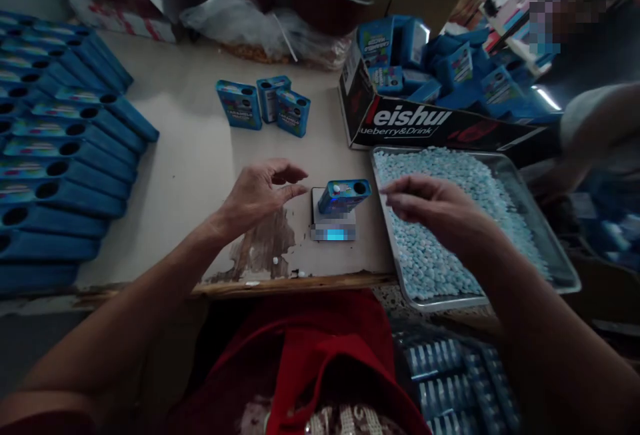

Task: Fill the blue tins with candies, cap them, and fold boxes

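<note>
A blue candy box (345, 196) with a round dark hole in its top stands upright on a small digital scale (316, 221) with a lit display. A white candy (337, 189) lies on top of the box. To the left of the box is my left hand (257, 193), its thumb and fingers apart and nothing between them. My right hand (435, 205) hovers over the near-left part of a metal tray (565, 268) full of pale blue candies (450, 255). Its thumb and fingertips are drawn together; whether they hold a candy cannot be made out.
Rows of blue boxes (75, 175) fill the left side. Three more boxes (239, 105) stand at the back. A black carton (415, 118) heaped with blue boxes sits behind the tray. Plastic bags (240, 25) and bowls line the back. A person (595, 68) is at the right.
</note>
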